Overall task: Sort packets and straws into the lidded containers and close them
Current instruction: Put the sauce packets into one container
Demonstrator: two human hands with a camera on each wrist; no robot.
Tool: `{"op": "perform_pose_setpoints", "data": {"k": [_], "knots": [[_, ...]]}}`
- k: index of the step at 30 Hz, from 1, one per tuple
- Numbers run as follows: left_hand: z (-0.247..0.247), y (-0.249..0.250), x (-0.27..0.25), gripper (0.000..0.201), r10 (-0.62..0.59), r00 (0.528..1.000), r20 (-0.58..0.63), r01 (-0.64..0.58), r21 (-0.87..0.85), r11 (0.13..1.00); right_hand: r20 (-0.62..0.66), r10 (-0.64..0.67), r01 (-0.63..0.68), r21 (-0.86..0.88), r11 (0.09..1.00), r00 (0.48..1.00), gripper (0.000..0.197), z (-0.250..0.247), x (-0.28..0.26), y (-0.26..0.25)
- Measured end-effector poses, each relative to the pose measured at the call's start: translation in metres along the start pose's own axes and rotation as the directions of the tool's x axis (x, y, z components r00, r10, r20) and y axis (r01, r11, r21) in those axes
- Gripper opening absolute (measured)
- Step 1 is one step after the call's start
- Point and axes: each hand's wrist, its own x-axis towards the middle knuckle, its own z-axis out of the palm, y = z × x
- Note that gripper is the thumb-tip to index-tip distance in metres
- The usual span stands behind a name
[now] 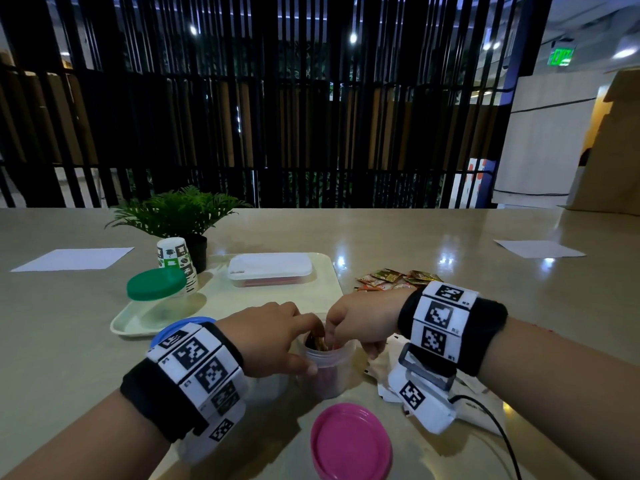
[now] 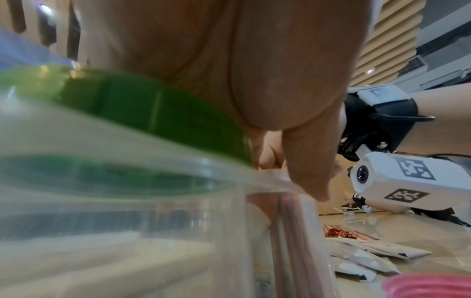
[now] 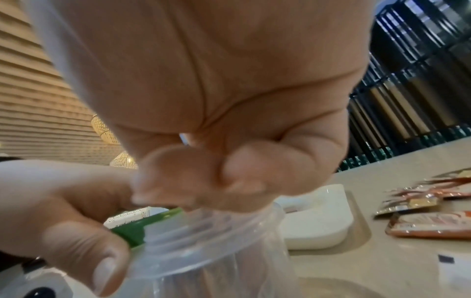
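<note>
A clear round container [image 1: 329, 370] stands on the table near me with brown packets [image 1: 316, 341] upright inside. My left hand [image 1: 304, 344] grips its rim, thumb on the near wall and forefinger over the mouth. My right hand [image 1: 334, 336] reaches in from the right, its curled fingertips bunched on the packets at the mouth. The right wrist view shows those curled fingers [image 3: 203, 177] over the container's rim [image 3: 203, 242], with the left thumb [image 3: 89, 252] beside it. The container's pink lid [image 1: 349, 441] lies loose in front.
A tray [image 1: 322, 296] behind carries a green-lidded container [image 1: 156, 289] and a white lidded box [image 1: 270, 268]. A blue lid [image 1: 180, 325] shows under my left wrist. Brown and gold packets [image 1: 391, 278] lie right of the tray, white packets [image 1: 384, 375] under my right wrist. Cups and a plant stand behind.
</note>
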Motion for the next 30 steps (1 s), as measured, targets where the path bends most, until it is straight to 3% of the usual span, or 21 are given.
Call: {"op": "perform_pose_setpoints", "data": {"k": [3, 6, 14, 30], "knots": [[0.0, 0.001, -0.001, 0.064, -0.025, 0.999, -0.03, 0.023, -0.06, 0.998, 0.037, -0.014, 0.012, 0.056, 0.998, 0.999, 0.027, 0.001, -0.002, 0.002], [-0.001, 0.003, -0.002, 0.063, -0.059, 0.998, -0.032, 0.055, -0.09, 0.994, 0.042, -0.016, 0.016, -0.016, 1.0, 0.999, 0.028, 0.005, -0.005, 0.0], [-0.002, 0.005, -0.002, 0.055, -0.042, 0.999, -0.002, 0.042, 0.031, 0.999, -0.057, -0.078, 0.068, -0.163, 0.984, 0.995, 0.011, 0.012, -0.016, -0.013], [-0.001, 0.001, -0.002, 0.05, 0.004, 1.0, 0.004, -0.004, 0.015, 1.0, -0.054, -0.081, 0.076, -0.093, 0.993, 0.995, 0.017, 0.018, -0.003, -0.003]]}}
